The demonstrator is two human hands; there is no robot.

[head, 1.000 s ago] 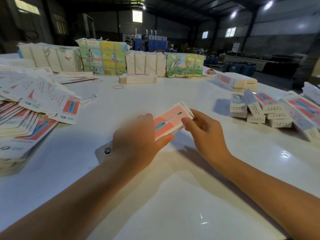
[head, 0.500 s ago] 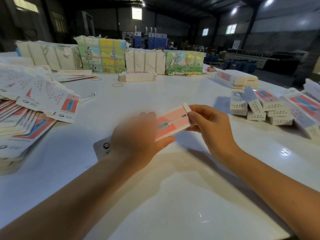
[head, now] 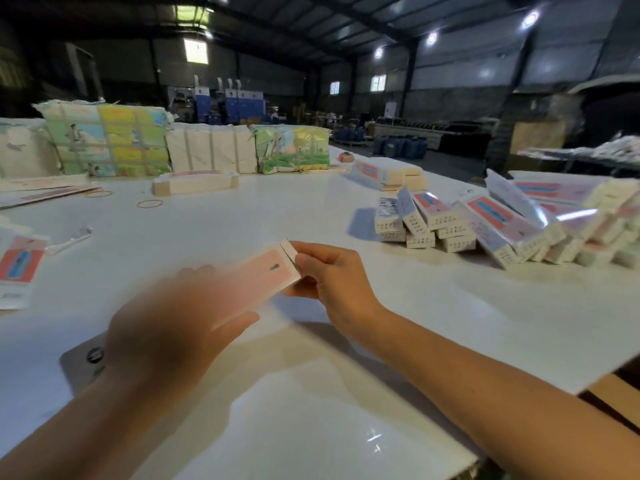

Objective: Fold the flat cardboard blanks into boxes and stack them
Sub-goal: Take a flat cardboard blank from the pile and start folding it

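Observation:
A pink and white cardboard box hangs above the white table, held between both hands. My right hand pinches its far end, where a small white flap stands up. My left hand, blurred by motion, grips its near end with the thumb underneath. A pile of folded boxes lies at the right. Flat blanks sit at the left edge.
Wrapped bundles line the far side of the table, with a small stack of blanks and rubber bands in front. A grey card lies under my left forearm. The table edge runs at the right.
The view has turned to the right, so the blanks at the left have slid toward the frame edge. The box has been lifted slightly and its end flap now stands up at my right fingers.

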